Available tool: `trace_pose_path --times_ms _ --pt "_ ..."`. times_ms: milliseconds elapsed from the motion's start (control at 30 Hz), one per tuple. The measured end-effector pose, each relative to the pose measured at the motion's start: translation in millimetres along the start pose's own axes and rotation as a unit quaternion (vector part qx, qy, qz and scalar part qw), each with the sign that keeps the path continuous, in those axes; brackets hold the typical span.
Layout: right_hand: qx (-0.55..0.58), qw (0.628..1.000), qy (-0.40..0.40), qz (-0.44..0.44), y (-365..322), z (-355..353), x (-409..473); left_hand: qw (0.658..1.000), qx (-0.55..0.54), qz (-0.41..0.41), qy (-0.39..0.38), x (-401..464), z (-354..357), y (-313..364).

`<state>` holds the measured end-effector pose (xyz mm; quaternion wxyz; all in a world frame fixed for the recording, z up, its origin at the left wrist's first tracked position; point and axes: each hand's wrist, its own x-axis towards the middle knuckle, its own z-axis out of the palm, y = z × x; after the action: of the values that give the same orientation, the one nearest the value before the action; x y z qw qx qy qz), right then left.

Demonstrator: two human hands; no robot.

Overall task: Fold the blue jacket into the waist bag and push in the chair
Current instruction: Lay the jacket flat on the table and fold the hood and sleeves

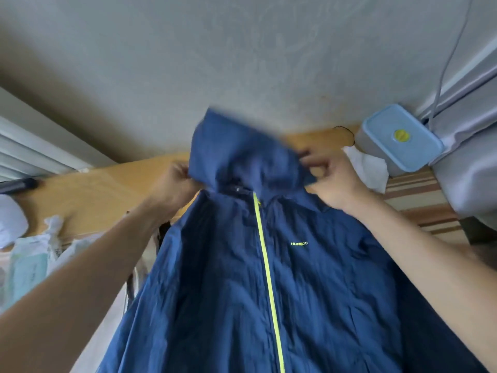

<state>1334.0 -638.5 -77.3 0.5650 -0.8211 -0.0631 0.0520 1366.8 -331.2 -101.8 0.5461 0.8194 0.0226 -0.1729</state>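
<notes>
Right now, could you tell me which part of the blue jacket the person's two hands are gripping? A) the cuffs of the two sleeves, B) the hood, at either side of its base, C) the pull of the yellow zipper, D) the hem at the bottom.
B: the left hand and the right hand each pinch a side of the hood of the blue jacket, just above the collar, while the yellow zipper lies untouched between them.

My forearms are bare, no sleeves reaching them. My left hand (176, 181) at ten o'clock and right hand (332, 181) at two wear no gloves.
</notes>
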Motion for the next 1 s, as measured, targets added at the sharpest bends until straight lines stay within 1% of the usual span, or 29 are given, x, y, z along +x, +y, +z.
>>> trace_pose_path --times_ms 33,100,133,167,200,233,267,300,333,367,400,433,467,500,533,567,600,633,667,700,767,800,833,867,900,933,1000 --pt "-0.076 0.996 -0.043 -0.005 11.7 -1.4 -12.5 0.997 0.078 0.009 -0.02 -11.3 -5.0 -10.3" --pt "-0.19 0.974 -0.12 0.028 35.8 -6.1 -34.3 0.974 0.197 0.036 -0.109 -30.6 -10.1 -25.8" --pt "-0.225 0.964 -0.132 0.044 43.8 -7.5 -45.4 0.954 0.26 0.04 -0.146 -40.8 -9.2 -30.3" --pt "-0.249 0.959 -0.126 0.052 48.6 -7.6 -56.2 0.937 0.312 0.029 -0.158 -51.8 -6.6 -30.6" --pt "-0.266 0.957 -0.105 0.053 53.6 -6.2 -66.3 0.93 0.334 0.021 -0.148 -60.5 -2.2 -32.5" --pt "-0.279 0.956 -0.077 0.048 57.5 -2.1 -77.1 0.928 0.354 0.034 -0.112 -71.7 6.3 -30.9" --pt "-0.294 0.954 -0.053 0.041 60.9 3.6 -87.7 0.924 0.371 0.07 -0.061 -82.4 16.8 -33.4" --pt "-0.316 0.947 -0.048 0.037 65.5 11.2 -97.9 0.909 0.402 0.109 -0.024 -92.4 29.5 -36.6" --pt "-0.349 0.934 -0.075 0.035 70.3 20.1 -107.6 0.887 0.44 0.141 -0.02 -102.0 43.0 -41.5" --pt "-0.384 0.914 -0.126 0.042 73.0 29.7 -116.9 0.861 0.485 0.152 -0.035 -109.3 55.1 -50.7" --pt "-0.412 0.893 -0.175 0.051 76.4 37.9 -124.4 0.83 0.536 0.139 -0.07 -115.8 66.5 -59.2" --pt "-0.419 0.884 -0.199 0.059 79.1 42.4 -133.1 0.807 0.573 0.103 -0.095 -122.2 77.5 -66.5" --pt "-0.408 0.892 -0.185 0.065 79.5 42.1 -142.8 0.797 0.591 0.068 -0.106 -128.6 88.2 -72.2" --pt "-0.383 0.911 -0.134 0.072 77.0 37.3 -153.6 0.801 0.589 0.044 -0.093 -135.9 97.8 -73.8" --pt "-0.357 0.928 -0.06 0.082 74.5 28.9 -166.2 0.818 0.57 0.033 -0.06 -143.1 107.2 -70.8" --pt "-0.343 0.933 0.023 0.102 72.8 17.7 -181.5 0.837 0.544 0.046 -0.022 -150.9 117.4 -65.9" --pt "-0.348 0.923 0.097 0.13 73.0 3.9 -199.5 0.851 0.519 0.074 0.007 -159.4 128.7 -58.4" --pt "-0.37 0.902 0.151 0.166 74.5 -10.6 -218.8 0.86 0.498 0.111 0.02 -167.4 141.0 -51.8" --pt "-0.391 0.877 0.184 0.211 77.2 -25.4 -237.1 0.863 0.483 0.149 0.017 -175.0 153.3 -47.9" --pt "-0.407 0.853 0.199 0.26 81.6 -39.6 -253.1 0.861 0.476 0.181 0.003 -181.5 165.3 -45.1" --pt "-0.403 0.819 0.185 0.363 92.2 -62.7 -272.0 0.848 0.487 0.207 -0.044 -188.0 186.3 -44.7" --pt "-0.397 0.81 0.164 0.399 98.5 -70.2 -276.2 0.84 0.501 0.196 -0.068 -188.0 194.5 -50.0" --pt "-0.397 0.807 0.147 0.411 105.1 -76.5 -278.0 0.834 0.516 0.17 -0.093 -187.8 200.9 -55.5" --pt "-0.401 0.809 0.144 0.404 110.2 -82.6 -276.9 0.829 0.53 0.137 -0.115 -188.3 205.6 -60.0" --pt "-0.403 0.813 0.161 0.389 111.9 -89.6 -273.9 0.826 0.538 0.11 -0.127 -189.5 209.1 -62.2" --pt "-0.398 0.817 0.196 0.369 110.5 -98.6 -269.1 0.826 0.541 0.095 -0.125 -190.6 211.6 -61.5" --pt "-0.38 0.82 0.305 0.3 98.5 -123.1 -255.6 0.835 0.533 0.095 -0.098 -192.8 217.6 -51.2"
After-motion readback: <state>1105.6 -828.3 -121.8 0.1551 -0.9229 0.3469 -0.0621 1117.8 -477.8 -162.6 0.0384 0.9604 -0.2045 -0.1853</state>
